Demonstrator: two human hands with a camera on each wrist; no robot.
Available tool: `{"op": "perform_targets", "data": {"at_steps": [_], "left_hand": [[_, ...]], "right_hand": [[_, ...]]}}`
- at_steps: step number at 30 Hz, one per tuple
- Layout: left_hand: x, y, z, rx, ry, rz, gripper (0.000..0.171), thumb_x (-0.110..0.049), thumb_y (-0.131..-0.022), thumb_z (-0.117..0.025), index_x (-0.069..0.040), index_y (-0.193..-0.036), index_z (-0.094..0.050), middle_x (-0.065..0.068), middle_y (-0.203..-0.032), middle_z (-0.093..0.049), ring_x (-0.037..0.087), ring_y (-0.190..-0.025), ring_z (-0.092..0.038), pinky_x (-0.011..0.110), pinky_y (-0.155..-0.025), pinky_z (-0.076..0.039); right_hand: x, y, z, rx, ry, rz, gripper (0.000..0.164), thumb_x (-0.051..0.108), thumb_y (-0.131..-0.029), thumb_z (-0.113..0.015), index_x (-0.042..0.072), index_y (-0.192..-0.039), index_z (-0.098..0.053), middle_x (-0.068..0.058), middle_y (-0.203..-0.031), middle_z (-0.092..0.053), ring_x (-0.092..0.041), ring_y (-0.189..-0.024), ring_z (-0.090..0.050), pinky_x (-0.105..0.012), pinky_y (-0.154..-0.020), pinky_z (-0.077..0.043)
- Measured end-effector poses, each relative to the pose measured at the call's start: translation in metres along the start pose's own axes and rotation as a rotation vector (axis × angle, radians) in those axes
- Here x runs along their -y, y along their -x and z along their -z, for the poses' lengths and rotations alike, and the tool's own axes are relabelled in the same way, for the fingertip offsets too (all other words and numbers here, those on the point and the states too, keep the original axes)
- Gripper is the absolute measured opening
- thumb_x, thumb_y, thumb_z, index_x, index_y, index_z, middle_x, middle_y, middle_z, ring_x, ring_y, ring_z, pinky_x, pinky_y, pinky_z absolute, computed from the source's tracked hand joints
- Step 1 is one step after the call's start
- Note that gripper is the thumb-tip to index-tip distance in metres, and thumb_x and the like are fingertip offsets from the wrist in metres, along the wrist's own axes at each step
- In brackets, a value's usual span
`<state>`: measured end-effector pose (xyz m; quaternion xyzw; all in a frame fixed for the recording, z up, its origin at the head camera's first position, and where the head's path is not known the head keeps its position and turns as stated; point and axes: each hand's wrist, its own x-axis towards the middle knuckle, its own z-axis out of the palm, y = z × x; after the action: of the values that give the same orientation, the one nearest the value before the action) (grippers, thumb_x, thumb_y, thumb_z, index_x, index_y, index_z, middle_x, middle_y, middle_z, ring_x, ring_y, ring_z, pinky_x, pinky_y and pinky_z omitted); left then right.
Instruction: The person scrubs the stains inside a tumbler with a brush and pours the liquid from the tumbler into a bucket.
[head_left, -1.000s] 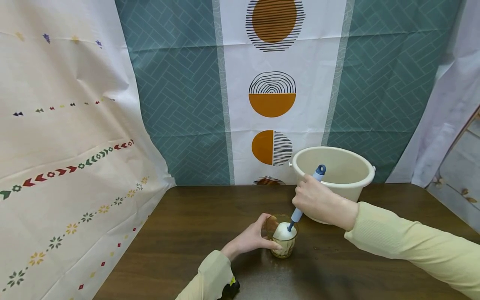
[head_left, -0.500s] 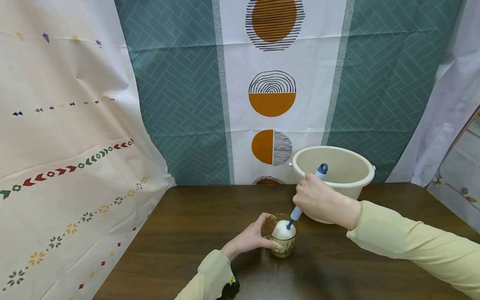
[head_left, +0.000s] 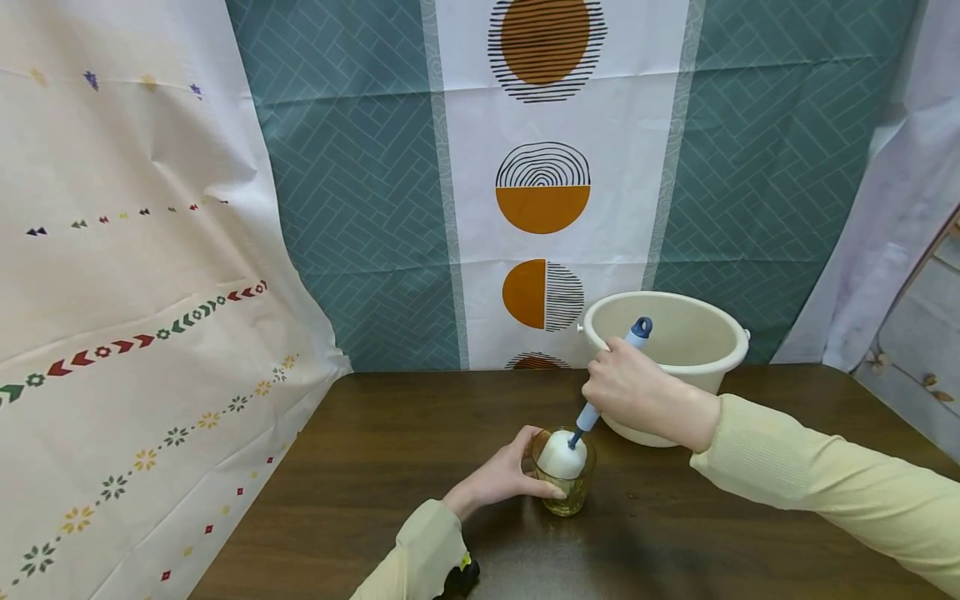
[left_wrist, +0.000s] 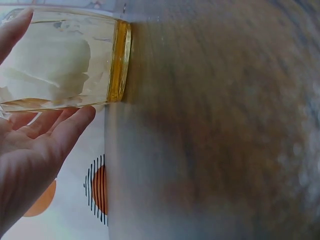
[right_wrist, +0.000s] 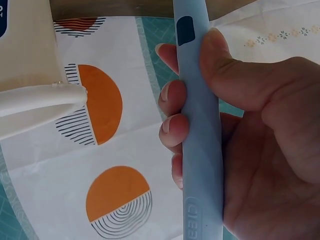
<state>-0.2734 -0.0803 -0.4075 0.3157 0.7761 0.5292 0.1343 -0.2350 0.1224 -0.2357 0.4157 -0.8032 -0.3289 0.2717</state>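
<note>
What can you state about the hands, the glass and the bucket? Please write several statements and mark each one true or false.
1. The left hand holds the amber glass. True.
2. The right hand also holds the amber glass. False: it grips the blue handle.
3. The white head on the blue handle reaches into the amber glass. True.
4. The amber glass lies on its side. False: it stands upright on the table.
5. In the head view, the bucket stands to the left of the amber glass. False: it stands to the right and farther back.
</note>
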Motion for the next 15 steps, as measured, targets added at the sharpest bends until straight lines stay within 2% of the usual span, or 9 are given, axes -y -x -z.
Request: {"op": "perform_targets", "data": {"at_steps": [8, 15], "left_hand": [[0.0002, -0.0016, 0.0002, 0.008, 0.029, 0.0, 0.063, -0.018, -0.074, -0.076, -0.014, -0.122, -0.036, -0.003, -0.108, -0.051, 0.011, -0.1, -0.049, 0.03, -0.081, -0.042], [0.0012, -0.0013, 0.0002, 0.004, 0.017, 0.003, 0.063, -0.019, -0.073, -0.076, -0.014, -0.121, -0.037, -0.003, -0.108, -0.051, 0.01, -0.101, -0.049, 0.03, -0.08, -0.043]], "right_hand": [[-0.0039, 0.0001, 0.0026, 0.03, 0.002, -0.01, 0.018, 0.022, -0.066, -0.078, 0.015, -0.059, -0.063, -0.002, -0.056, -0.053, -0.017, -0.055, -0.05, -0.029, -0.054, -0.032], [-0.0058, 0.0015, 0.0035, 0.034, 0.005, -0.018, 0.019, 0.025, -0.065, -0.079, 0.014, -0.061, -0.064, -0.003, -0.058, -0.055, -0.018, -0.055, -0.05, -0.029, -0.054, -0.032]]}}
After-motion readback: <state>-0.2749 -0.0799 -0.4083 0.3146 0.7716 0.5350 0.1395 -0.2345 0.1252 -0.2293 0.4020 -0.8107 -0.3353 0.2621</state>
